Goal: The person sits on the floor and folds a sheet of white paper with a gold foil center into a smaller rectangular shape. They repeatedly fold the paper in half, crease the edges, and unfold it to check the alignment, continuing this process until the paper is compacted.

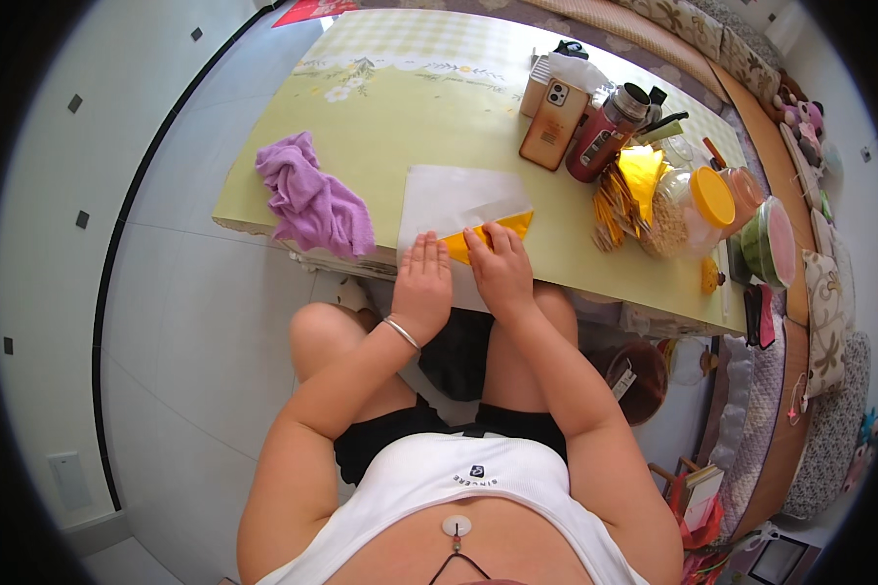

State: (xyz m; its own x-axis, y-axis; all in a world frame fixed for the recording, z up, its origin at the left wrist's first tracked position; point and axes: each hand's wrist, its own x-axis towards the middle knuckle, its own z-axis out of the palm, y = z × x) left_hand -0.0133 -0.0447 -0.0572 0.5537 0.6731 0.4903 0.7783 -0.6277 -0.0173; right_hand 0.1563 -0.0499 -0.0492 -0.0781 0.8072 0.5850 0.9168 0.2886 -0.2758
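In the head view, the gold paper piece point(512, 230) sits on a white sheet point(439, 195) near the close edge of the table point(390, 117), right in front of the person. The left hand point(423, 291) is laid out pretty flat, fingers straight and together, tips at the gold's left end. The right hand point(500, 268) has its fingers bent with the tips down on the middle of the gold; can't tell if the thumb is pinching anything underneath.

My guess is both hands are there to keep that thin stuff flat and stop it sliding, and the sheet's probably just a smooth, clean base. The gold is a long narrow shape, long axis on a slant: low at the left by the left fingers, climbing away from the person to the right. The wider end points right, toward the bundle of gold paper point(639, 180); the left tip is partly covered, so no clue how it finishes.

Purple cloth point(312, 200) is bunched off to the left. The phone point(553, 122) is propped upright on the far right, maybe so its face stays visible.
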